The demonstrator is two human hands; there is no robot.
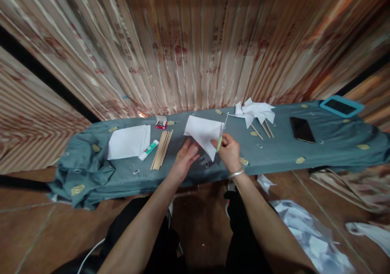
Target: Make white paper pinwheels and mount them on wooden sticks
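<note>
My left hand (185,157) pinches the lower edge of a folded white paper sheet (202,132) over the grey-green cloth-covered table (274,152). My right hand (229,150) grips green-handled scissors (219,140), whose blades point up along the paper's right edge. A silver bangle sits on my right wrist. Both hands meet at the table's front middle.
A stack of white paper (128,142), a glue tube (149,149) and several wooden sticks (162,154) lie to the left. Finished paper pinwheels (254,112), a black phone (301,129) and a blue-cased tablet (341,105) lie right. A small pin box (161,123) sits behind. Paper scraps (304,225) litter the floor.
</note>
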